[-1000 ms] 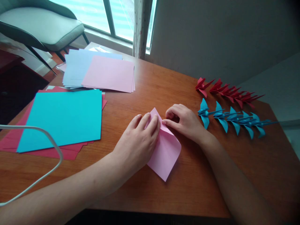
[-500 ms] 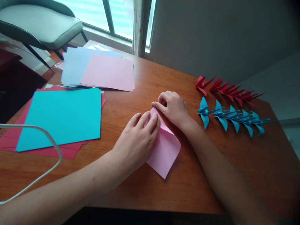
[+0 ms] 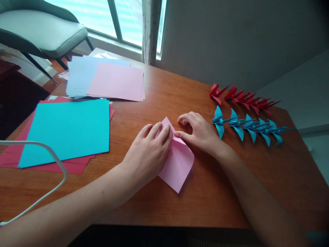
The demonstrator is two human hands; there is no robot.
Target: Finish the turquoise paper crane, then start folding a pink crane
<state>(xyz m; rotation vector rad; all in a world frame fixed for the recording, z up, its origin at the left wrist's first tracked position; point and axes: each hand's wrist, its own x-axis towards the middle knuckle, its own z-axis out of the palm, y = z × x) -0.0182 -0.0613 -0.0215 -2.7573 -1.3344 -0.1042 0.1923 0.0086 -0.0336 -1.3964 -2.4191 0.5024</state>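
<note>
A: Which is the largest item, and where does it lie relative to the folded pink sheet (image 3: 177, 168)?

B: The brown counter (image 3: 180, 85), directly beneath it; the sheet lies flat near the counter's front middle.

A: Next in size?

B: The turquoise sheet (image 3: 66, 132), well to the left of the folded pink sheet, on top of red sheets (image 3: 64, 168). Beyond and left of it lies a stack of pink and pale blue paper (image 3: 115, 82).

A: The hands?

B: The left hand (image 3: 147, 154) lies flat on the folded pink sheet's left part, fingers extended and pressing, grasping nothing. The right hand (image 3: 203, 132), loosely curled, touches the sheet's upper right edge with its forefinger tip and encloses nothing.

A: Smallest items?

B: A row of blue paper cranes (image 3: 246, 127) to the right of the folded pink sheet, and a row of red paper cranes (image 3: 241, 97) just beyond them.
</note>
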